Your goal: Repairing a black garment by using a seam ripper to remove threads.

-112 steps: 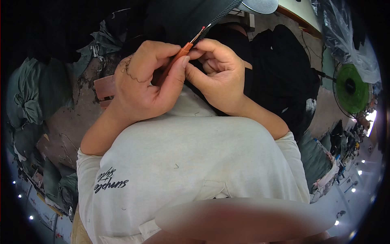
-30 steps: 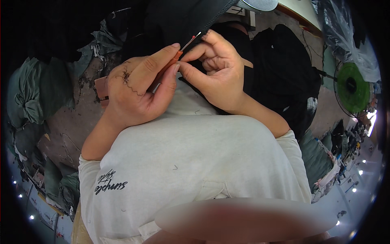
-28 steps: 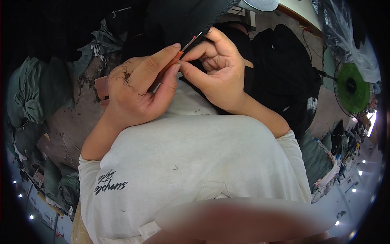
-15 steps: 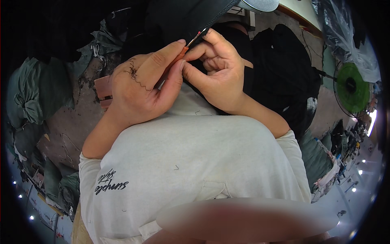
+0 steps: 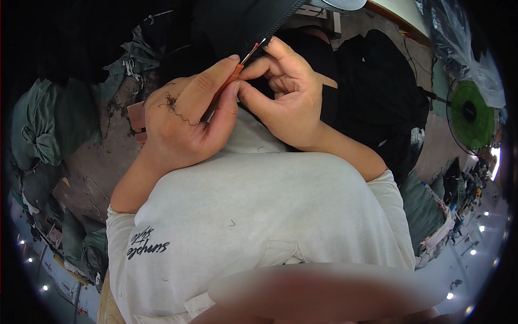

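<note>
My left hand (image 5: 186, 110) is closed round a seam ripper (image 5: 233, 75) with an orange handle. Its forked metal end, with a small red ball on one prong, points up and away, close to my right index fingertip. Dark loose threads (image 5: 171, 101) cling to the back of my left hand. My right hand (image 5: 294, 89) is curled beside the handle, thumb and fingers bent together; what they pinch, if anything, cannot be made out. Just beyond both hands lies dark cloth (image 5: 237, 32) with a stitched edge, and where it meets the fingers is hard to see.
Black cloth (image 5: 377, 97) is heaped on the right, near a green fan (image 5: 471, 114) and clear plastic sheeting (image 5: 458, 48). On the left, a knotted dark green bundle (image 5: 46, 127) sits on the floor. A pale tabletop edge (image 5: 399, 19) shows at the far right.
Both hands and the seam ripper have shifted slightly left. The ripper's forked end now shows more plainly against the cloth.
</note>
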The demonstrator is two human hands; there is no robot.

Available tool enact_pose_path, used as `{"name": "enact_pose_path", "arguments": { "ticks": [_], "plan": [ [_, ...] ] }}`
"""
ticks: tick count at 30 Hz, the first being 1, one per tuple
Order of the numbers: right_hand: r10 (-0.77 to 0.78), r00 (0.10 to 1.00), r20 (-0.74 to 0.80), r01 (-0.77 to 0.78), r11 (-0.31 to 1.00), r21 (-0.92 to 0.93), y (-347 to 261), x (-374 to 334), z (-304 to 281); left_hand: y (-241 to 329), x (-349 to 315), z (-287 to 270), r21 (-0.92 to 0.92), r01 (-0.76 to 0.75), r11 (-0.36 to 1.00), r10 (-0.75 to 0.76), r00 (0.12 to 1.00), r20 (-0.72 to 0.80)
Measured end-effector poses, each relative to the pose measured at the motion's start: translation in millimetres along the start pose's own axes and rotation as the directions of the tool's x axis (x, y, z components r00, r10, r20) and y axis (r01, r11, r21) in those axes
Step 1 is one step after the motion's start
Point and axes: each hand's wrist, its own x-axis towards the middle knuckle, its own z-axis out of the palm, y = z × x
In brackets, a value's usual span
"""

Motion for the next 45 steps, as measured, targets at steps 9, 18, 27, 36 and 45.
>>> {"name": "enact_pose_path", "arguments": {
  "ticks": [9, 18, 27, 36, 45],
  "plan": [
    [0.017, 1.000, -0.016, -0.018, 0.999, -0.052, -1.6, -2.5, 0.9, 1.8, 3.7, 4.3, 0.003, -0.009, 1.000, 0.009, 1.000, -0.028],
    [0.008, 0.999, -0.039, -0.012, 0.995, -0.101, -1.1, -3.0, 0.1, 0.0, 9.3, 10.7, 0.045, -0.043, 0.998, 0.046, 0.997, -0.060],
    [-0.040, 0.998, -0.054, 0.035, 0.995, -0.090, 2.7, -4.7, -1.3, -2.0, 9.9, 6.1, 0.100, -0.113, 0.988, 0.117, 0.992, -0.035],
    [-0.064, 0.997, -0.047, 0.058, 0.991, -0.120, 0.5, -2.8, -1.8, -2.6, 16.1, 5.2, 0.115, -0.187, 0.976, 0.194, 0.980, -0.049],
    [-0.023, 0.999, -0.042, 0.018, 0.991, -0.131, -2.0, -2.6, -1.8, -4.1, 20.2, 7.5, 0.137, -0.214, 0.967, 0.226, 0.971, -0.073]
  ]
}}
